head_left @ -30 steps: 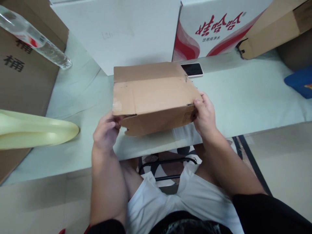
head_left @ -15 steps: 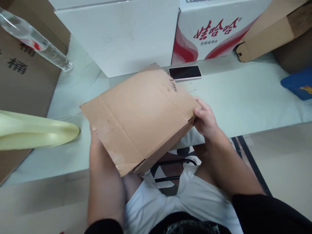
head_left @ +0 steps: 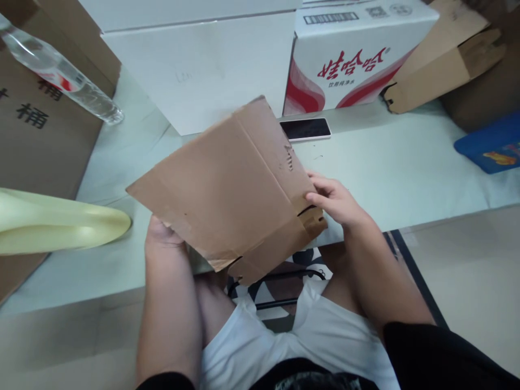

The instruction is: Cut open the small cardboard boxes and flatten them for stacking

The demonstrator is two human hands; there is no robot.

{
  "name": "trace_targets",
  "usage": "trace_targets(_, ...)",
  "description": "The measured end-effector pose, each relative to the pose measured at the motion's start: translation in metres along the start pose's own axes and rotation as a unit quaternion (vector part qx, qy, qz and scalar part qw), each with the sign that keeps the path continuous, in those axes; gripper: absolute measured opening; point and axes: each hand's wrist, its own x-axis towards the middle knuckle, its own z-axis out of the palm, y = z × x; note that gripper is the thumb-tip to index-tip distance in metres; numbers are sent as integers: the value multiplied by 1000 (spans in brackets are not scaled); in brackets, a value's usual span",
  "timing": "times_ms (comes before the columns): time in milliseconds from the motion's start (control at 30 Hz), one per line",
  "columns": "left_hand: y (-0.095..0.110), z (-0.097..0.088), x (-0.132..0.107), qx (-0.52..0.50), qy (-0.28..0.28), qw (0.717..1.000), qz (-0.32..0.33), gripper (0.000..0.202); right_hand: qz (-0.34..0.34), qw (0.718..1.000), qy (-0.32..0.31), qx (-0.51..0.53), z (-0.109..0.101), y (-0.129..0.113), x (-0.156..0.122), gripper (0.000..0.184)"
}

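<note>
I hold a brown cardboard box [head_left: 227,189] tilted above the near edge of the pale table [head_left: 406,173]. My left hand [head_left: 160,235] grips its lower left side from underneath, fingers hidden behind the cardboard. My right hand [head_left: 335,200] pinches the box's right edge beside a loose flap, fingers closed on the cardboard. The box's broad plain face points up toward me.
A black phone [head_left: 305,129] lies just behind the box. A white carton with red print [head_left: 349,59] and a plain white box [head_left: 199,70] stand at the back. A clear plastic bottle [head_left: 60,73] leans on a brown carton [head_left: 36,130] at left, with a pale yellow object [head_left: 57,222] below it. A blue item [head_left: 489,143] sits at right.
The box has been lifted off the table and turned over, its broad face now tilted up. My left hand slid beneath it; my right hand moved onto the right edge by the flap.
</note>
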Motion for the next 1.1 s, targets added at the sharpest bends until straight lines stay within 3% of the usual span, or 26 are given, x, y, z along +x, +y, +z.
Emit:
trace_targets(67, 0, 8, -4, -13, -2, 1000, 11, 35, 23, 998, -11, 61, 7, 0, 1, 59)
trace_targets(167, -2, 18, -10, -5, -26, 1000, 17, 29, 71, 992, 32, 101, 17, 0, 2, 75)
trace_targets(267, -4, 18, -11, 28, -26, 999, -3, 48, 119, 982, 65, 132, 15, -4, 2, 92)
trace_targets(333, -3, 16, -8, 14, -2, 1000, 20, 50, 131, 973, 65, 177, 7, -7, 1, 79)
trace_targets(400, -1, 16, -3, -25, 22, 998, 56, 37, 113, 963, 67, 237, -1, -11, -2, 63)
trace_targets(500, 2, 20, 2, -67, 46, 993, 80, 28, 92, 955, 43, 278, -1, -11, -4, 67)
trace_targets(600, 0, 28, 2, -62, 52, 995, 54, 26, 130, 962, 16, 238, 13, -9, -4, 64)
trace_targets(733, -4, 38, -3, -48, 11, 999, -5, 27, 147, 965, 57, 209, 14, -18, -10, 51)
trace_targets(800, -4, 39, -4, -40, -31, 998, -46, 30, 137, 962, 131, 195, -4, -30, -21, 50)
trace_targets(867, -3, 37, -4, -27, -68, 994, -78, 30, 111, 943, 264, 168, -32, -43, -41, 50)
trace_targets(900, -3, 35, -3, -22, -80, 993, -85, 28, 89, 923, 343, 151, -48, -49, -53, 50)
trace_targets(967, -2, 30, -1, -24, -91, 992, -81, 26, 59, 894, 424, 128, -80, -56, -81, 48)
trace_targets(1000, -2, 28, 0, -29, -90, 992, -79, 25, 43, 863, 495, 89, -96, -57, -94, 44)
trace_targets(1100, -1, 26, 1, -42, -86, 992, -78, 22, 8, 807, 590, 19, -141, -50, -120, 40)
